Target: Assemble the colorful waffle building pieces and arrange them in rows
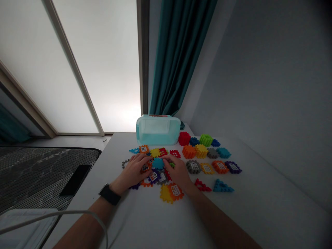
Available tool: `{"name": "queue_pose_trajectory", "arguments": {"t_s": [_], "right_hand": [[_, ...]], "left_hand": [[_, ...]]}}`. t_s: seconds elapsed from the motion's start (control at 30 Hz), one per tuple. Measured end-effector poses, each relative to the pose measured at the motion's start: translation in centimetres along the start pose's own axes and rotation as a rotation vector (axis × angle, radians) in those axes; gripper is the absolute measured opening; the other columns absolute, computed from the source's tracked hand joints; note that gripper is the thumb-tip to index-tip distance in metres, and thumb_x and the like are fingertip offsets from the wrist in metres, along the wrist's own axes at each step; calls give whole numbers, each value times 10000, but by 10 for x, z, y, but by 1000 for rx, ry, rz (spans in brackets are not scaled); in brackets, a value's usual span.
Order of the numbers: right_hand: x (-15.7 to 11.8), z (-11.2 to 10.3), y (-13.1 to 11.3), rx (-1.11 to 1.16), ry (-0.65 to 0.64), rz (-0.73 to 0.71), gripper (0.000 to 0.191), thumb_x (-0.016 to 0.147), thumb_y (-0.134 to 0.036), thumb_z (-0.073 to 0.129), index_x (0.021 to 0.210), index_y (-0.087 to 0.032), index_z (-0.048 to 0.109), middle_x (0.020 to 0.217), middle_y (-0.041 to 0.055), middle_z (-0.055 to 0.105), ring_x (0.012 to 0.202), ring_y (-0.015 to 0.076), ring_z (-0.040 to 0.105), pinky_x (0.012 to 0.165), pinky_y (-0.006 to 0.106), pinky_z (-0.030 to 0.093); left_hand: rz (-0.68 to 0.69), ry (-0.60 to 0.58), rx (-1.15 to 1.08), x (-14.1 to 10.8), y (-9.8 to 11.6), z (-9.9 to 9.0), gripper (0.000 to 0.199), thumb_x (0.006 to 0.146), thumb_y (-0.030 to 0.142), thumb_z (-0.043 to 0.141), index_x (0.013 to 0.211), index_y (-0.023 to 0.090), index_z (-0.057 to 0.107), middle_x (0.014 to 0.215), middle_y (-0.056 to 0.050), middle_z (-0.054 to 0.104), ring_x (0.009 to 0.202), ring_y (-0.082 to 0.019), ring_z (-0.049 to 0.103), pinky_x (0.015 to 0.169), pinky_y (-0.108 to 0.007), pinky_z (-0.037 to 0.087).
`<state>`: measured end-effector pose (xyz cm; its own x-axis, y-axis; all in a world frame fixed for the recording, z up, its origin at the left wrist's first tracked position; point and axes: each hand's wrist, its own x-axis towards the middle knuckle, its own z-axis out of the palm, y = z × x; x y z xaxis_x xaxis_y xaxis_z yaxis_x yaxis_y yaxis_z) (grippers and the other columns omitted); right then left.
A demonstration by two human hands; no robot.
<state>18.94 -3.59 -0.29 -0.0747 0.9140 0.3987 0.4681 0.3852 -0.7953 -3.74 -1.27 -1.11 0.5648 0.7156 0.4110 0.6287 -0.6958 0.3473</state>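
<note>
A light blue interlocking tile point(158, 163) with toothed edges is between my two hands, over a loose heap of similar tiles. My left hand point(135, 170), with a dark watch on its wrist, curls over the heap from the left, its fingertips at the tile's left edge. From the right, the fingers of my right hand point(177, 170) pinch the tile's right edge. Beneath and around them lie a purple tile with a white window pattern point(153, 177), a grey tile point(162, 177) and a yellow tile point(155, 152). The fingers partly cover an orange tile point(145, 167).
A translucent teal bin point(158, 130) stands at the back of the white table point(145, 221). To the right are rows of sorted tiles, including an orange stack point(189, 151), a grey stack point(193, 167) and a blue triangular piece point(223, 186). A pale cable point(77, 211) crosses the lower left.
</note>
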Motion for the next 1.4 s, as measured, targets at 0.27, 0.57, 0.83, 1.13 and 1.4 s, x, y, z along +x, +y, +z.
{"name": "queue_pose_trajectory", "arguments": {"t_s": [0.27, 0.57, 0.83, 1.13, 1.4], "right_hand": [[-4, 13, 6, 325, -53, 159, 231, 907, -431, 570, 953, -236, 685, 744, 9, 682, 613, 178, 613, 568, 299, 518], [-5, 11, 3, 331, -79, 175, 233, 924, -403, 538, 991, -226, 673, 768, 11, 662, 609, 163, 593, 555, 278, 492], [-9, -2, -5, -65, -86, -239, 340, 919, -218, 519, 1248, -251, 598, 1270, 101, 612, 1208, 248, 573, 1067, 434, 464], [-10, 0, 4, -136, -107, -444, 425, 847, -98, 562, 1243, -252, 558, 1245, 101, 591, 1191, 255, 558, 1039, 463, 485], [-10, 0, 2, -166, -101, -467, 347, 868, -75, 538, 1166, -251, 561, 1165, 92, 605, 1118, 246, 578, 983, 448, 506]], "left_hand": [[73, 55, -10, 1, 8, -4, 548, 868, 378, 713, 1372, 270, 526, 1235, -97, 621, 1153, -288, 582, 1016, -446, 462], [129, 72, 43, 0, 3, -6, 487, 838, 440, 749, 1253, 226, 608, 1195, -104, 640, 1113, -289, 600, 998, -450, 453], [105, 197, 37, -2, -1, -7, 474, 841, 508, 731, 1197, 212, 630, 1167, -114, 640, 1081, -289, 602, 950, -429, 471], [184, 283, 33, -2, -4, -7, 466, 845, 510, 731, 1173, 201, 611, 1115, -109, 653, 1023, -273, 623, 894, -425, 491], [183, 247, 67, -1, -6, -7, 483, 824, 456, 770, 1198, 207, 593, 1142, -111, 651, 1051, -279, 628, 913, -437, 492]]}}
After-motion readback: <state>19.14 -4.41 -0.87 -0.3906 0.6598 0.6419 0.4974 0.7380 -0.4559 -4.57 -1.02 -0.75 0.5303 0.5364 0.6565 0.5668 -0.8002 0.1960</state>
